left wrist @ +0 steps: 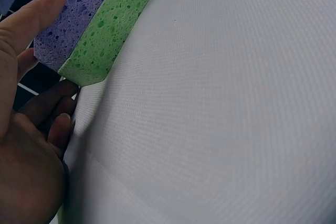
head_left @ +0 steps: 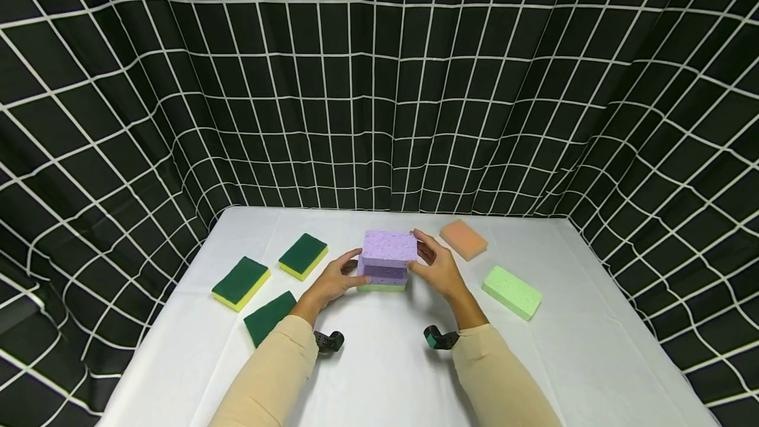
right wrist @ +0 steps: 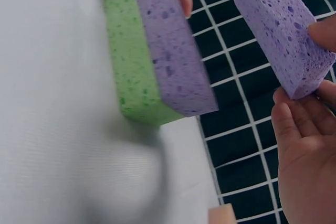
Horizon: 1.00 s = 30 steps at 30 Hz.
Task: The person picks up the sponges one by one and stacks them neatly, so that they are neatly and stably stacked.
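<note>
At the middle of the table, a green sponge point(head_left: 382, 288) lies flat with a purple sponge point(left wrist: 86, 11) stacked on it. My left hand point(head_left: 335, 279) holds the left end of that lower purple sponge, thumb on its front face and fingers toward the back. Above the stack, my right hand point(head_left: 437, 267) pinches a second purple sponge point(head_left: 389, 246) by its right end, thumb in front and fingers behind. In the right wrist view a gap separates this upper purple sponge point(right wrist: 275, 30) from the pair beneath.
Green-and-yellow scrub sponges lie to the left: one nearer the edge point(head_left: 240, 282), one farther back point(head_left: 304, 254), and one partly under the left forearm point(head_left: 270, 317). Rightward are an orange sponge point(head_left: 464, 239) and a light green sponge point(head_left: 512, 292). A black gridded curtain point(head_left: 379, 84) surrounds the white table point(head_left: 385, 374).
</note>
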Each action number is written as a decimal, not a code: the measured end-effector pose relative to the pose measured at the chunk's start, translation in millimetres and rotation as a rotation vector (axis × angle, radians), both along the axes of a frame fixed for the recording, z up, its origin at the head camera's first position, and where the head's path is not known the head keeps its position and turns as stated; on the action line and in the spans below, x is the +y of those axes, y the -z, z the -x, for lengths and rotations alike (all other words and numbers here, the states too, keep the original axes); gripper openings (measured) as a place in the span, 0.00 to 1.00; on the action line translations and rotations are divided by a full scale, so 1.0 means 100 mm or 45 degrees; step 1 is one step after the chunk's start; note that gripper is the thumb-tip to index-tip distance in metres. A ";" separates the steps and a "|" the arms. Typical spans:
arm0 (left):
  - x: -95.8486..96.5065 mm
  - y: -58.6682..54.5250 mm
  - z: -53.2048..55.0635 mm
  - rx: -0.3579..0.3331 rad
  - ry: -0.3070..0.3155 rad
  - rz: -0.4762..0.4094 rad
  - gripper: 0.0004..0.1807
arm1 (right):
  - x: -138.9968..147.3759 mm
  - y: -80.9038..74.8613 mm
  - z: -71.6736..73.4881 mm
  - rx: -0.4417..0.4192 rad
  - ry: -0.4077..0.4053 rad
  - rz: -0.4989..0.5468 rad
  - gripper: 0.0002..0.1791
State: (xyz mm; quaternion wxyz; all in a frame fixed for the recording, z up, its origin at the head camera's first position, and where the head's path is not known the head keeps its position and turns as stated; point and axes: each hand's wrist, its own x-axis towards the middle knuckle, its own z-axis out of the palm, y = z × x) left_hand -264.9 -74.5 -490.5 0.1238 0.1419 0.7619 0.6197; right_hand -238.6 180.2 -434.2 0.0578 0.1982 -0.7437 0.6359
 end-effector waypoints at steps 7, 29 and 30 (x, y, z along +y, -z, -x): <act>0.00 -0.04 -0.04 0.016 -0.008 0.019 0.41 | -0.04 0.12 0.05 -0.020 -0.013 -0.014 0.37; 0.02 0.31 0.15 -0.016 -0.104 0.060 0.46 | -0.07 0.28 0.08 -0.099 -0.041 -0.055 0.38; 0.02 0.31 0.15 -0.017 -0.104 0.061 0.46 | -0.08 0.28 0.08 -0.098 -0.041 -0.055 0.38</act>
